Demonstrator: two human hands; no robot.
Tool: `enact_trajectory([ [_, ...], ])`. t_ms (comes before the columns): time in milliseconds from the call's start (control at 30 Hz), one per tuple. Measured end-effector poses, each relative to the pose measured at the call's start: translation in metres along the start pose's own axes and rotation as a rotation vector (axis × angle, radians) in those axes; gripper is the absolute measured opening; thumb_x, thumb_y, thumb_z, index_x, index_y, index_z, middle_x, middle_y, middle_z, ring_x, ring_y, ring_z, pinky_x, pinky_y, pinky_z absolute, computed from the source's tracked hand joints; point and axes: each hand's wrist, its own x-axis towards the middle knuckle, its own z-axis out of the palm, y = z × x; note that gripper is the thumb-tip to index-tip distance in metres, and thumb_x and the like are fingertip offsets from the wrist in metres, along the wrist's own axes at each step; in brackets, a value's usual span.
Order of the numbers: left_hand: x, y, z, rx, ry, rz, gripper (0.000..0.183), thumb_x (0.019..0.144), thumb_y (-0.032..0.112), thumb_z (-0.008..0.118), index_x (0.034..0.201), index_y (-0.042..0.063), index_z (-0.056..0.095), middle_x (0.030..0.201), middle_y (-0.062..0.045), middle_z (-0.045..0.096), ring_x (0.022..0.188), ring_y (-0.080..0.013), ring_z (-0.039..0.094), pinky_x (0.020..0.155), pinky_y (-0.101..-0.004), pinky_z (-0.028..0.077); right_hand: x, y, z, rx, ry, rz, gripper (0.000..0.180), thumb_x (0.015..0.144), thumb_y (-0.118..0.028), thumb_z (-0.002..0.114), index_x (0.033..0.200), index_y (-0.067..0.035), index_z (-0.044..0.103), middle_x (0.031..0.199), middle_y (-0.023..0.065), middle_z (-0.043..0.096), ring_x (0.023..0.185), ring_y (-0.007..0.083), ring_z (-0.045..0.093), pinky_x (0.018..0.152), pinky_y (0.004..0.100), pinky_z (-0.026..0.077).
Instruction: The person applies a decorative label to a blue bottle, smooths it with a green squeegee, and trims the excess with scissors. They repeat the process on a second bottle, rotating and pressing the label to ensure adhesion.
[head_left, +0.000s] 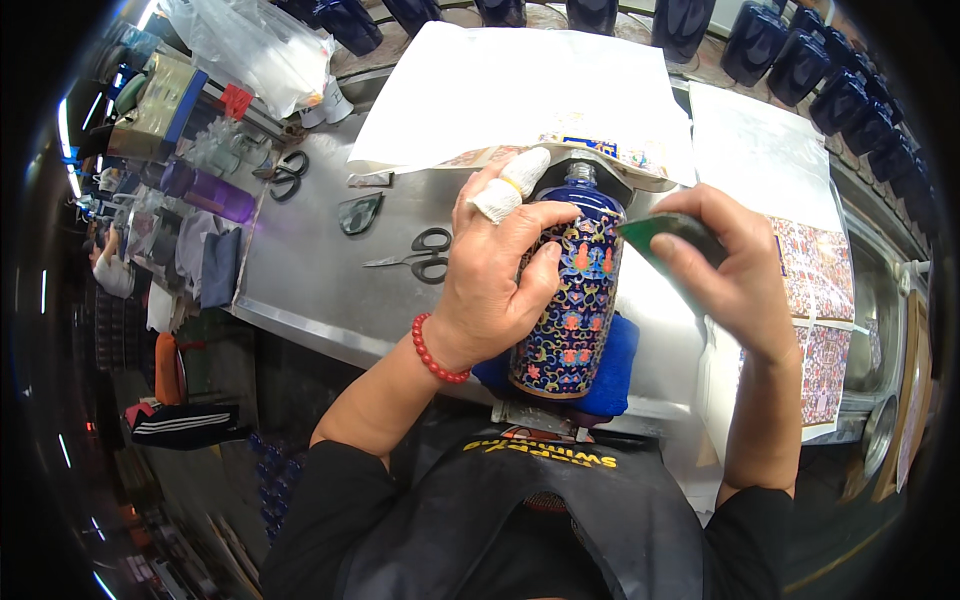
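A dark blue glass or ceramic bottle (571, 300) with a colourful floral pattern leans on a folded blue towel (621, 352), its threaded neck pointing away from me. My left hand (499, 277) holds the bottle from the left, index finger and thumb lying on its patterned surface. White wrapping covers one of that hand's fingertips. Between the thumb and fingers of my right hand (720, 255) is a dark green scraper blade (660, 234). Its pointed corner meets or nearly meets the bottle's upper right side; I cannot tell which.
Scissors (427, 256) and a dark scraper piece (360, 213) lie on the metal table (315, 277). White paper (517, 90) lies beyond the bottle; printed floral sheets (814, 300) lie right. More scissors (289, 176) sit farther left. Blue bottles (754, 45) line the far edge.
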Motion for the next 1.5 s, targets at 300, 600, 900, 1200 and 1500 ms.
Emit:
enact_trajectory([
  [300,-0.006,-0.001,-0.003,0.021,-0.018,-0.045,0.032,0.089,0.004,0.056,0.117,-0.001,0.07,0.136,-0.026,0.06,0.14,-0.04,0.045,0.117,-0.0481,0.034,-0.007,-0.002,0.023,-0.313,0.135,-0.288,0.025,0.078,-0.001,0.077,0.102,-0.006,0.07,0.083,0.0093,0.06,0.074,0.0283,0.058,0.068,0.0382,0.047],
  [600,0.0,0.002,-0.006,0.2,-0.009,0.098,0.037,0.084,0.005,0.062,0.119,0.003,0.07,0.138,-0.026,0.059,0.138,-0.0433,0.045,0.118,-0.0523,0.027,-0.019,0.006,0.02,-0.094,0.208,-0.063,0.017,0.087,0.0,0.071,0.103,0.003,0.068,0.082,0.0082,0.061,0.073,0.0172,0.059,0.066,0.0283,0.045],
  [900,0.005,0.006,-0.011,-0.458,-0.152,-0.389,0.037,0.099,0.009,0.054,0.131,-0.008,0.06,0.127,-0.012,0.064,0.116,-0.0151,0.058,0.102,-0.0305,0.047,-0.038,0.0,0.014,0.016,0.195,0.077,0.017,0.089,-0.003,0.07,0.105,0.003,0.067,0.087,0.0068,0.063,0.078,0.0132,0.061,0.069,0.0254,0.047],
  [1200,0.008,0.013,-0.006,-0.241,-0.167,-0.182,0.044,0.098,0.025,0.062,0.133,0.001,0.065,0.142,-0.026,0.057,0.146,-0.0418,0.032,0.121,-0.0477,0.022,-0.05,0.003,0.019,0.073,0.26,0.087,0.017,0.088,-0.003,0.072,0.104,0.002,0.068,0.083,0.0096,0.064,0.072,0.018,0.061,0.066,0.0295,0.047],
  [1500,0.001,0.02,-0.001,0.423,-0.192,0.088,0.058,0.101,0.054,0.054,0.134,0.008,0.066,0.136,-0.017,0.063,0.145,-0.0398,0.032,0.118,-0.0631,0.007,-0.063,0.003,0.027,0.121,0.233,0.208,0.031,0.093,0.003,0.064,0.124,0.002,0.062,0.104,0.0151,0.069,0.088,0.023,0.067,0.079,0.0328,0.053],
])
